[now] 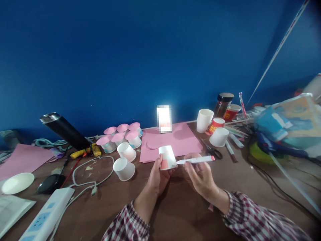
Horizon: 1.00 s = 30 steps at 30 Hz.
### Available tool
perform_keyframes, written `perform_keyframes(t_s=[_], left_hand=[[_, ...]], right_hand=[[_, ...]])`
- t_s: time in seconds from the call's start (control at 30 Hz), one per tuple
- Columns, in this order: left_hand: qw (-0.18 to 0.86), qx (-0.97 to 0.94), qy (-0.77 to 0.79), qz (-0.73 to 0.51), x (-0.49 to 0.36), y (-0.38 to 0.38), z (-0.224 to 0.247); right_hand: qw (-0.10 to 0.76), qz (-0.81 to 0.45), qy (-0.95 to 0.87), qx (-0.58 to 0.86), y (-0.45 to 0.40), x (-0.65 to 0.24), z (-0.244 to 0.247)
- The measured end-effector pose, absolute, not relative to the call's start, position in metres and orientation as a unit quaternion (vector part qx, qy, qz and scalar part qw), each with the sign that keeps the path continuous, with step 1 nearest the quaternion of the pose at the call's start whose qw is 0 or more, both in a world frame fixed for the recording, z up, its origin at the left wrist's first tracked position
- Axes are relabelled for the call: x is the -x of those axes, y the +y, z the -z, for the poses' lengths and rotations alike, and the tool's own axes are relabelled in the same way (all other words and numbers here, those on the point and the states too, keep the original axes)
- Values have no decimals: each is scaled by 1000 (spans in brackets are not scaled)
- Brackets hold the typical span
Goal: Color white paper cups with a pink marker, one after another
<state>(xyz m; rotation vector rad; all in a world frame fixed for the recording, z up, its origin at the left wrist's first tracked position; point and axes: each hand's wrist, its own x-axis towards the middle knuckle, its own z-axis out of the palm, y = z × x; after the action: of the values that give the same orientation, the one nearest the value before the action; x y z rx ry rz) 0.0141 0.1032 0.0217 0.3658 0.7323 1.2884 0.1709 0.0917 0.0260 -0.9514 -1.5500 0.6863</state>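
Before the paper [187, 135]: left hand [155, 178], fingers clamped on cup [167, 154]; right hand [204, 179], likewise on marker [200, 159]; steady cup should aid strokes.

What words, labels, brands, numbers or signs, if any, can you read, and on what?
None can be read with certainty.
Front red cup: gold markings, too blurred to read.
Red cup behind it: gold markings, also too blurred.
White cup in the left hand: pinkish patch, no legible lettering.
Marker in the right hand: no legible lettering.
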Motion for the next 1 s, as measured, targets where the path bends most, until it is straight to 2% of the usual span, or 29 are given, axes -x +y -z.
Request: perform_keyframes(t_s=[0.27, 0.67, 1.0], left_hand=[[711, -172, 335, -594, -15, 104, -21], [719, -134, 326, -599, -18, 102, -26], [720, -138, 326, -597, -19, 101, -26]], right_hand=[[548, -314, -677, 378, 88, -169, -29], [518, -249, -733, 364, 83, -171, -44], [512, -252, -732, 371, 83, -169, -43]])
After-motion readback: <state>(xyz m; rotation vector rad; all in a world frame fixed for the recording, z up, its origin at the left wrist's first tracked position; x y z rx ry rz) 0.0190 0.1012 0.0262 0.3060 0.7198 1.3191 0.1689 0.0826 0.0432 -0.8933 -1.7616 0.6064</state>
